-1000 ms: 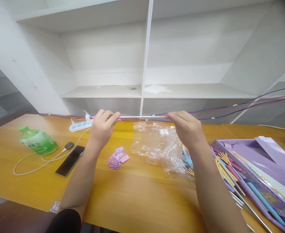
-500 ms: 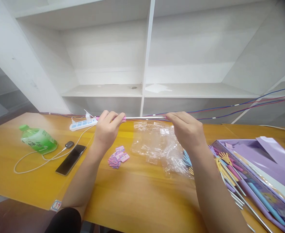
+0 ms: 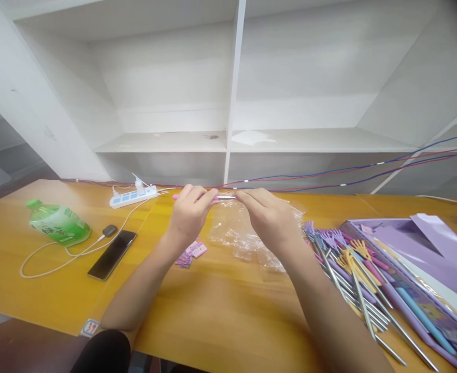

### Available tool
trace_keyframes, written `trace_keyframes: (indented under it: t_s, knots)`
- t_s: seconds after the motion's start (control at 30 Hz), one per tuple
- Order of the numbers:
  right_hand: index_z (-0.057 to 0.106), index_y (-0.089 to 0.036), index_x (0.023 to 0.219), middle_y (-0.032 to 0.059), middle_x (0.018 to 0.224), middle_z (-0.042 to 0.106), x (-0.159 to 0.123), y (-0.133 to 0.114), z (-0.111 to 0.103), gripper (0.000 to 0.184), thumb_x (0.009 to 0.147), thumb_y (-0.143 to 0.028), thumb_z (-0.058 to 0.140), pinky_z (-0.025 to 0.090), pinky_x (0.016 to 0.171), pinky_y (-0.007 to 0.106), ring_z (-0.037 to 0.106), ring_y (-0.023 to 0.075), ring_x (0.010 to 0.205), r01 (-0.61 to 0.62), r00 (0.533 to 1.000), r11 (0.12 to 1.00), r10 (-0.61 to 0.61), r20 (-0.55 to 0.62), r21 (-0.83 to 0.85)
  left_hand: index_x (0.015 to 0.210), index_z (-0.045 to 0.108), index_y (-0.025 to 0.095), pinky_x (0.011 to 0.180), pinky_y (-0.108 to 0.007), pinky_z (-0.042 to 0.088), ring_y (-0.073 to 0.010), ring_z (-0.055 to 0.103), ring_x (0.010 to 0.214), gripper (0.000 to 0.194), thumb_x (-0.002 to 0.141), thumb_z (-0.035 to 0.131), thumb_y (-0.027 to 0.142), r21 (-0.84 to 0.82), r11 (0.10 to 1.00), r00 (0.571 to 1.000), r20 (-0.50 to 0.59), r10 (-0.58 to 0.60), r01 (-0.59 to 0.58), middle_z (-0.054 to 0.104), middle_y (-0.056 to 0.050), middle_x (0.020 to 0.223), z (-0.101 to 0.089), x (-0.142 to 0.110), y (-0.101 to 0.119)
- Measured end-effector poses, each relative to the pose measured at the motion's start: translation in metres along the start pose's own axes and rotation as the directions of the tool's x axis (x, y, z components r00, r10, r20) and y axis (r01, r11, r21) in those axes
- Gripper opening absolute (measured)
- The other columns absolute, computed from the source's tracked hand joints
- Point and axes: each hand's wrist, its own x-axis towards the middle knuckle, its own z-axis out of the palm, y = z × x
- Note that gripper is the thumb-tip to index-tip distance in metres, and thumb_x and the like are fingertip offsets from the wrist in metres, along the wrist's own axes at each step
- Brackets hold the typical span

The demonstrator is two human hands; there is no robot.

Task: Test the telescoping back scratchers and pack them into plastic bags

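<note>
Raised over the back of the table is a telescopic back scratcher (image 3: 226,197) with a pink handle and a thin metal rod, held level between both hands. My left hand (image 3: 189,212) is closed round the pink handle, whose end pokes out at the left. My right hand (image 3: 265,215) is pinched on the other end, so the head is hidden. Only a short piece of rod shows between the hands. Below lie clear plastic bags (image 3: 228,233) and a small pile of pink printed cards (image 3: 193,251), partly covered by my left forearm.
Several hand-headed back scratchers (image 3: 360,280) with metal rods lie at the right beside a purple box (image 3: 446,259). On the left are a green bottle (image 3: 59,223), a phone (image 3: 112,255), a white cable and a power strip (image 3: 133,197). White shelving (image 3: 166,145) stands behind.
My hands have come closer together, and the visible rod between them has become much shorter. More of the back scratchers at the right is uncovered as my right arm moved left.
</note>
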Motion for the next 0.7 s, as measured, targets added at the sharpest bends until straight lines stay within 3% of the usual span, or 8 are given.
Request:
trace_keyframes:
  t_s: [0.2, 0.43, 0.7]
  knots:
    - [0.067, -0.017, 0.127, 0.0085, 0.114, 0.077, -0.0003, 0.0024, 0.0024, 0.037, 0.101, 0.001, 0.048, 0.05, 0.076, 0.032, 0.066, 0.0221, 0.099, 0.0, 1.0, 1.0, 0.0, 0.023, -0.013, 0.112, 0.074, 0.021, 0.077, -0.034, 0.042, -0.0205, 0.049, 0.081, 0.017, 0.108, 0.059, 0.025, 0.012, 1.0, 0.999, 0.032, -0.027, 0.027, 0.067, -0.005, 0.087, -0.0014, 0.0006, 0.0047]
    - [0.067, -0.018, 0.122, 0.008, 0.109, 0.076, 0.0044, 0.0001, -0.0006, 0.027, 0.106, -0.006, 0.048, 0.048, 0.075, 0.032, 0.064, 0.0208, 0.095, 0.01, 1.0, 1.0, -0.01, 0.029, 0.005, 0.114, 0.075, 0.02, 0.078, -0.036, 0.044, -0.0218, 0.049, 0.082, 0.018, 0.104, 0.06, 0.022, -0.018, 0.999, 0.999, 0.021, -0.046, 0.046, 0.064, -0.006, 0.087, -0.0043, 0.0023, 0.0089]
    - [0.066, -0.017, 0.123, 0.009, 0.102, 0.07, 0.0072, -0.0052, -0.0022, 0.023, 0.113, -0.024, 0.046, 0.045, 0.077, 0.034, 0.061, 0.023, 0.094, -0.102, 0.972, 0.994, 0.09, 0.215, 0.043, 0.106, 0.072, 0.017, 0.08, -0.038, 0.043, -0.0231, 0.049, 0.085, 0.016, 0.106, 0.057, 0.022, 0.033, 0.999, 0.997, 0.072, -0.006, 0.004, 0.066, -0.008, 0.091, -0.009, 0.0047, 0.0042]
